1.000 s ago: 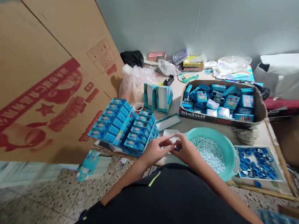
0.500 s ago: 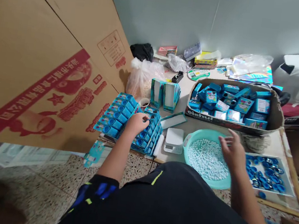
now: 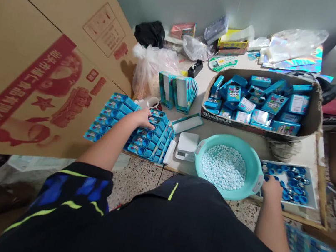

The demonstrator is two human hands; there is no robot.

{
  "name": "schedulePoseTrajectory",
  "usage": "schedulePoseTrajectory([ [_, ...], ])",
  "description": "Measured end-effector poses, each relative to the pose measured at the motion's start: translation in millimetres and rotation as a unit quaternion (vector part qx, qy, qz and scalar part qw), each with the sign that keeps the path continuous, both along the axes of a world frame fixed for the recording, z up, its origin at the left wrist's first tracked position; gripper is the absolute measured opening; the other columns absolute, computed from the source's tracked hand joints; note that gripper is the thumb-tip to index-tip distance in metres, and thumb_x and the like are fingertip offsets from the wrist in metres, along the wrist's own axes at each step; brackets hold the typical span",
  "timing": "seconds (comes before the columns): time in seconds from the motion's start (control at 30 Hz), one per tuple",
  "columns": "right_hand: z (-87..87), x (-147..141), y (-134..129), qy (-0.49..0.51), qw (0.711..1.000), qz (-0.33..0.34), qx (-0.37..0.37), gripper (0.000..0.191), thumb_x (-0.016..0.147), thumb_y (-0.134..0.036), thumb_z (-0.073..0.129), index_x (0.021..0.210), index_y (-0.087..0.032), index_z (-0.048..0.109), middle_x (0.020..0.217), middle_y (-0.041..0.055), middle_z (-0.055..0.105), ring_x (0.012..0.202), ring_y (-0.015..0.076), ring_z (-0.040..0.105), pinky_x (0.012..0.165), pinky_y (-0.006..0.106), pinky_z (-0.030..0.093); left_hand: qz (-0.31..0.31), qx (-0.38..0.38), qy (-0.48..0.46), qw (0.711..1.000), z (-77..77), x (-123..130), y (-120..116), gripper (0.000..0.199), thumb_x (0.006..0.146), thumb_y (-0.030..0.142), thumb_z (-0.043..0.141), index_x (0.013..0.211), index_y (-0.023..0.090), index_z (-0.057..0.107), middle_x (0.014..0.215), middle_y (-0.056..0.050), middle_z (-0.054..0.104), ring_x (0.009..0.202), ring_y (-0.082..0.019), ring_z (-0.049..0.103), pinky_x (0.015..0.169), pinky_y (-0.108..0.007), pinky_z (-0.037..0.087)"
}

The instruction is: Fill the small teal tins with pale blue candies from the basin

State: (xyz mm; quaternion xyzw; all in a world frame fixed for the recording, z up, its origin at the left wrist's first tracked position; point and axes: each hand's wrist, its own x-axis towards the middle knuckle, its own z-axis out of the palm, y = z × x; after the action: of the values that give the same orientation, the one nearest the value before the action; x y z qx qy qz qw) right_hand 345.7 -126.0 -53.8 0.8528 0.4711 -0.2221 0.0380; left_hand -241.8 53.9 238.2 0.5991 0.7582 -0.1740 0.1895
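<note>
Rows of blue rectangular cardboard boxes [image 3: 144, 142] stand at left, where the left hand [image 3: 142, 118] remains, fingers half curled against them; whether they grip one cannot be told. Past the round turquoise plastic bowl [image 3: 255, 165] of pale pellets [image 3: 223, 168], the right hand [image 3: 273, 190] has moved from over the rim to the shallow white rectangular tray [image 3: 311, 194] of small round blue caps [image 3: 297, 190], fingers bent, their hold hidden.

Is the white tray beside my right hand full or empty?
Partly full: small blue caps lie scattered in the white tray, with patches of its pale floor showing between them.
</note>
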Motion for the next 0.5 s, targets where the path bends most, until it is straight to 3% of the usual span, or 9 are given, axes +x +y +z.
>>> schedulePoseTrajectory([
  [0.1,-8.2,3.4,-3.4,0.008,1.0,-0.016,-0.02,0.054,0.089,-0.044,0.059,0.126,-0.008,0.073,0.102,0.0286,0.07,0.097,0.041,0.069,0.079,0.047,0.052,-0.007,-0.031,0.017,0.999,3.9,3.1,8.7,0.072,0.054,0.034,0.095,0.112,0.016,0.056,0.1,-0.009,0.074,0.097,-0.03,0.071,0.085,-0.031,0.051],
  [0.23,-18.9,10.7,-7.7,0.042,0.999,-0.027,-0.015,0.049,0.09,-0.044,0.061,0.123,-0.01,0.074,0.1,0.0231,0.071,0.098,0.0374,0.067,0.08,0.042,0.05,0.021,-0.08,-0.039,0.996,9.4,0.5,12.4,0.072,0.047,0.038,0.096,0.102,0.021,0.053,0.068,0.003,0.067,0.074,-0.028,0.069,0.07,-0.03,0.048],
  [0.37,-24.3,13.9,-13.8,0.038,0.996,-0.044,0.074,0.035,0.09,-0.038,0.06,0.104,-0.01,0.076,0.092,0.0178,0.068,0.089,0.0325,0.063,0.076,0.039,0.046,-0.017,0.007,-0.089,0.996,11.5,-3.4,-1.4,0.052,0.051,0.03,0.093,0.082,0.023,0.051,0.064,0.004,0.06,0.067,-0.023,0.062,0.063,-0.029,0.042],
  [0.5,-14.5,13.3,-13.5,0.012,0.988,-0.05,0.143,0.027,0.089,-0.03,0.057,0.094,-0.012,0.076,0.087,0.0164,0.066,0.085,0.0317,0.061,0.076,0.041,0.045,-0.04,0.15,-0.11,0.982,7.0,4.6,-46.2,0.027,0.074,0.03,0.079,0.079,0.022,0.055,0.077,0.0,0.063,0.077,-0.021,0.061,0.068,-0.03,0.042],
])
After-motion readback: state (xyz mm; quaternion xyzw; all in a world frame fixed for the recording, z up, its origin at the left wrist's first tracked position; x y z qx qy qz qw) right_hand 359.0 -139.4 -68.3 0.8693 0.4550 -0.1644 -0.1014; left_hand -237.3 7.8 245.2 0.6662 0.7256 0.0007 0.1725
